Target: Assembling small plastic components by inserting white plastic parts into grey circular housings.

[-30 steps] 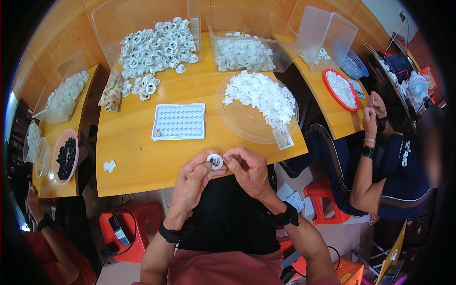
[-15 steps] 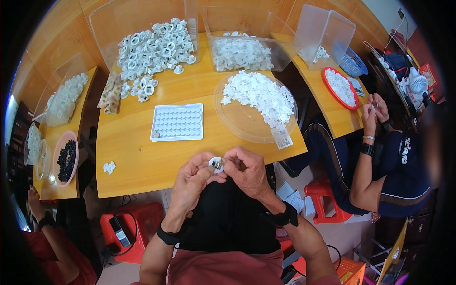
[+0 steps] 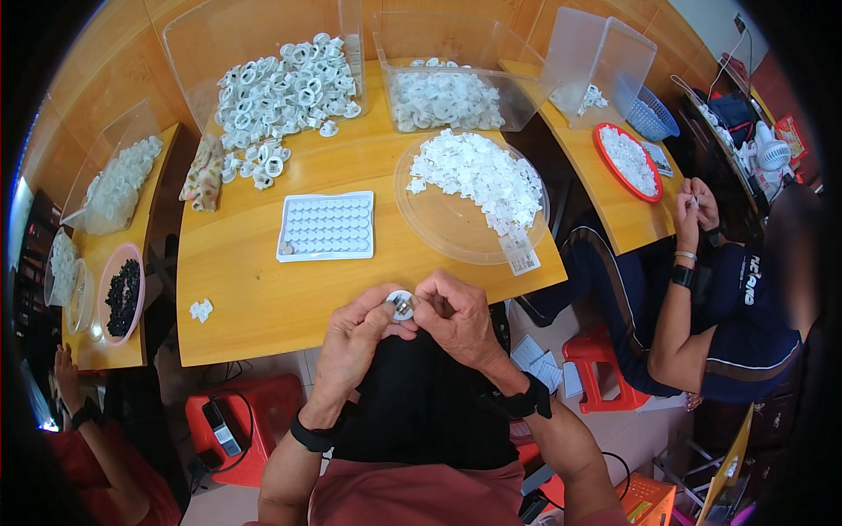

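Note:
Just off the table's front edge, my left hand grips a small round white plastic part with a dark and metallic middle. Against the right side of that part press the thumb and finger of my right hand; whether they pinch a separate small piece cannot be made out. Beyond my hands lies a white tray with rows of round pockets and a small grey disc in its near left corner. To the right, a clear round lid carries a heap of small white plastic pieces.
Clear bins of white ring parts and translucent parts stand at the back. A patterned cloth and a few white pieces lie left. A co-worker's hands work at right; a red stool stands below left.
My hands stay nearly in place, and the round white part is tilted slightly differently between my fingers. The co-worker at right has shifted a little.

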The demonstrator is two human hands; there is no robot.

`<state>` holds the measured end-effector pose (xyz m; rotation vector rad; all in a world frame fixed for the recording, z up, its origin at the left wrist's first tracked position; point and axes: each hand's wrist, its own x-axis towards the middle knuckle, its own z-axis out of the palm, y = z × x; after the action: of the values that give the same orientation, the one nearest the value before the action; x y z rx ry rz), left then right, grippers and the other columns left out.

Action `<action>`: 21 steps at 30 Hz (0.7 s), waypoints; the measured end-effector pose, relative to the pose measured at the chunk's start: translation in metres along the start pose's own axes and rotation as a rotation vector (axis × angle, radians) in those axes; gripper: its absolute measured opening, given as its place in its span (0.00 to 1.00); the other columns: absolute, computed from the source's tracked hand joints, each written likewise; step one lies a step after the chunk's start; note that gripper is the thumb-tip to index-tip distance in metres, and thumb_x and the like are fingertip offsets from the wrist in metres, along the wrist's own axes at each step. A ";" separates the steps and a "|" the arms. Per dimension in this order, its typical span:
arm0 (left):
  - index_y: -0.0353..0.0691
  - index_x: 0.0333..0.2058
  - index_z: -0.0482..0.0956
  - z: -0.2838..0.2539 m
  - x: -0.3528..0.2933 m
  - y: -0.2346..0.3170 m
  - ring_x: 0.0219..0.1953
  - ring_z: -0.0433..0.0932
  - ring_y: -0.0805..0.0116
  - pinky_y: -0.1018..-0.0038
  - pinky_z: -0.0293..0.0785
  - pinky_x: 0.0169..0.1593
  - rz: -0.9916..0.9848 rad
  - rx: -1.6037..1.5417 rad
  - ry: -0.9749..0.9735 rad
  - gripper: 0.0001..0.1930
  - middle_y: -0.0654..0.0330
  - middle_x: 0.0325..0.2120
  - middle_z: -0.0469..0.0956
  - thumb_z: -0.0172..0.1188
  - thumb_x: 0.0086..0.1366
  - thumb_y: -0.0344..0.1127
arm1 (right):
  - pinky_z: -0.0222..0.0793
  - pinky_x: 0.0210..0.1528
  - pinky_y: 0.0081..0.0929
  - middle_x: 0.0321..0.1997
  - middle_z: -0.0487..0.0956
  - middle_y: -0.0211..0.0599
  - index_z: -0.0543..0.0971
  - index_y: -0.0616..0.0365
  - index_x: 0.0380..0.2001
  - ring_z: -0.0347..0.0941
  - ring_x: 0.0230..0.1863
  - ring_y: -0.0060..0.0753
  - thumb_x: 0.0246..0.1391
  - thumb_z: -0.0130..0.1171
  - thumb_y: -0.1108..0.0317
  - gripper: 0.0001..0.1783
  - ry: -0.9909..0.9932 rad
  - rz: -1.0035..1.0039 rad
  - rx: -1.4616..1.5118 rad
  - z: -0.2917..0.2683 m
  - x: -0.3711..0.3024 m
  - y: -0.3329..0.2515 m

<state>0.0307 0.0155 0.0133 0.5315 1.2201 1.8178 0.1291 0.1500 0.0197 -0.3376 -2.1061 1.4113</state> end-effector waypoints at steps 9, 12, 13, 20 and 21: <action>0.29 0.45 0.74 0.006 -0.001 0.007 0.34 0.77 0.72 0.78 0.75 0.40 0.041 0.110 0.004 0.12 0.58 0.34 0.77 0.45 0.69 0.29 | 0.58 0.20 0.17 0.18 0.69 0.26 0.71 0.60 0.24 0.62 0.17 0.12 0.49 0.58 0.75 0.05 -0.014 0.024 -0.015 -0.002 0.000 -0.001; 0.30 0.45 0.74 0.006 -0.001 0.006 0.34 0.77 0.74 0.79 0.75 0.40 0.091 0.194 0.013 0.12 0.59 0.33 0.77 0.44 0.69 0.27 | 0.59 0.20 0.17 0.19 0.69 0.27 0.72 0.61 0.24 0.63 0.18 0.13 0.50 0.58 0.74 0.06 -0.035 0.026 -0.034 -0.001 0.000 -0.001; 0.30 0.46 0.73 0.005 -0.001 0.005 0.33 0.77 0.74 0.79 0.75 0.40 0.125 0.246 0.014 0.12 0.59 0.33 0.77 0.44 0.69 0.27 | 0.59 0.21 0.17 0.19 0.70 0.27 0.72 0.61 0.25 0.64 0.18 0.13 0.51 0.58 0.73 0.06 -0.037 0.038 -0.026 -0.001 0.001 -0.002; 0.30 0.46 0.73 0.005 0.000 0.008 0.34 0.77 0.75 0.79 0.75 0.41 0.143 0.360 0.011 0.12 0.58 0.34 0.77 0.45 0.69 0.28 | 0.61 0.22 0.19 0.21 0.71 0.30 0.73 0.62 0.27 0.65 0.20 0.16 0.54 0.59 0.70 0.08 -0.049 0.042 -0.052 -0.003 0.002 -0.005; 0.30 0.46 0.73 0.004 0.001 0.006 0.34 0.77 0.73 0.78 0.76 0.41 0.106 0.228 0.007 0.12 0.57 0.34 0.77 0.45 0.69 0.30 | 0.61 0.22 0.19 0.21 0.71 0.30 0.73 0.62 0.27 0.65 0.20 0.16 0.54 0.59 0.70 0.08 -0.049 0.041 -0.053 -0.002 0.002 -0.004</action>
<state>0.0301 0.0173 0.0206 0.7296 1.4374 1.7789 0.1291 0.1512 0.0249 -0.3729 -2.1912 1.4020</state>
